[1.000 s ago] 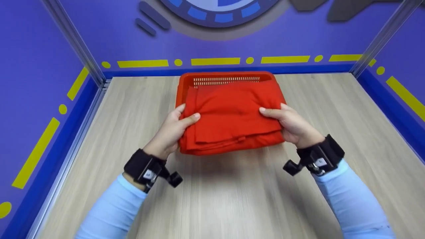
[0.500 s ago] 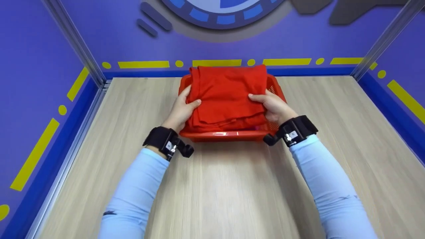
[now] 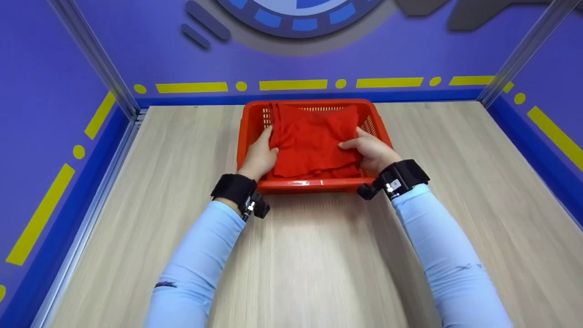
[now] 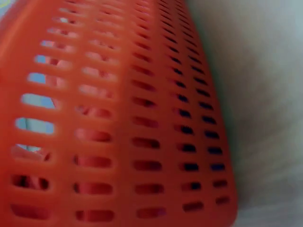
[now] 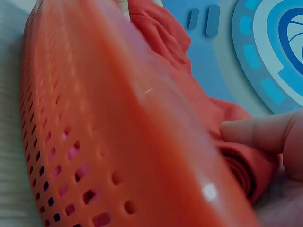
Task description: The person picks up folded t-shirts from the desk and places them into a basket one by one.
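A folded red cloth (image 3: 314,141) lies within the orange-red plastic basket (image 3: 314,184), below the level of its back rim. My left hand (image 3: 260,157) grips the cloth's left edge, its thumb on top. At the opposite edge, my right hand (image 3: 373,150) pinches the cloth, with the thumb above and the other fingers mostly hidden. The right wrist view shows the thumb (image 5: 260,134) pressing rolled layers of the red cloth (image 5: 222,113) beside the basket's rim. In the left wrist view the perforated basket wall (image 4: 123,118) covers the hand.
The basket stands on a wood-grain table (image 3: 309,264), close to the blue-purple back wall (image 3: 191,64). Side panels with metal corner posts (image 3: 98,54) bound the table. Dark blue and pink patches show through the basket's holes; what they are cannot be told.
Both hands carried the folded cloth forward over the basket, then lowered it inside. More of the basket's back and side walls shows now. The basket stayed in place.
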### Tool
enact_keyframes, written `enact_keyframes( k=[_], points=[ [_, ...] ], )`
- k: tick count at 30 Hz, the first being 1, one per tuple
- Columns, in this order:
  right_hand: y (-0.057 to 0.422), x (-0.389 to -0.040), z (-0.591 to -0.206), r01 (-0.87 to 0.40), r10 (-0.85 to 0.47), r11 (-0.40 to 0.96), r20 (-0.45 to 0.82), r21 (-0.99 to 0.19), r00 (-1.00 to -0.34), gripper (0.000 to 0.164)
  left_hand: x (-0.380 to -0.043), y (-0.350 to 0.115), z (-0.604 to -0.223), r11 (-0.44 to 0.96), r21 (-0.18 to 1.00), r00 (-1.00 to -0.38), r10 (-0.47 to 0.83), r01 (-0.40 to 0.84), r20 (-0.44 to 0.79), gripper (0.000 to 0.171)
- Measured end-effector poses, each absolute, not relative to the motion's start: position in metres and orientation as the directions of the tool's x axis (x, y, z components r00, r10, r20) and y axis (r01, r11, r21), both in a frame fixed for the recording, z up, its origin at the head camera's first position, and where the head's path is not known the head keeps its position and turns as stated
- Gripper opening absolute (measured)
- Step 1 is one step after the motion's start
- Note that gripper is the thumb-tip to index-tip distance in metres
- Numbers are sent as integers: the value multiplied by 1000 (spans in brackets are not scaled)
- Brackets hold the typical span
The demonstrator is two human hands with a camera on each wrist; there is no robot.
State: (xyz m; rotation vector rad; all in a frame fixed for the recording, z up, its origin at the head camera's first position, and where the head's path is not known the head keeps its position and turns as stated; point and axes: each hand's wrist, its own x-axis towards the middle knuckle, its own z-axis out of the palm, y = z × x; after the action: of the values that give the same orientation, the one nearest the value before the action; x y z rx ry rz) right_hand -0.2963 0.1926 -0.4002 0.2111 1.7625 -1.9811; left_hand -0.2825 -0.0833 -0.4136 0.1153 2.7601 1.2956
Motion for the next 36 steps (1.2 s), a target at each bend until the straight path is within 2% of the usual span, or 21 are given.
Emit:
enact_keyframes(
  k=[5, 8, 10, 14, 17, 19, 27, 36],
  points=[
    [191, -297, -402, 386, -220, -25, -372, -922, -902, 76, -279, -80, -417, 743, 668, -995, 91, 42, -39, 78],
    [192, -296, -401, 336, -143, 16, -335, -942, -931, 92, -277, -79, -419, 796, 599, -993, 117, 84, -15, 81],
    [193, -296, -401, 298, -100, 57, -302, -953, -948, 96, -276, -79, -419, 831, 541, -988, 155, 130, -2, 79],
    [194, -295, -401, 242, -93, 263, -274, -934, -957, 81, -277, -77, -420, 888, 418, -972, 230, 191, -44, 69],
    [194, -294, -402, 261, -112, 425, -337, -867, -935, 70, -280, -76, -421, 906, 386, -961, 242, 176, -131, 67],
    [195, -293, -403, 293, -118, 477, -391, -829, -913, 70, -282, -75, -421, 910, 383, -952, 243, 158, -184, 68],
    [196, -292, -403, 334, -114, 562, -470, -757, -875, 64, -283, -73, -419, 915, 381, -922, 254, 132, -291, 70],
    [196, -292, -404, 332, -125, 553, -470, -764, -874, 65, -283, -74, -419, 906, 403, -935, 246, 128, -257, 70]
  ],
)
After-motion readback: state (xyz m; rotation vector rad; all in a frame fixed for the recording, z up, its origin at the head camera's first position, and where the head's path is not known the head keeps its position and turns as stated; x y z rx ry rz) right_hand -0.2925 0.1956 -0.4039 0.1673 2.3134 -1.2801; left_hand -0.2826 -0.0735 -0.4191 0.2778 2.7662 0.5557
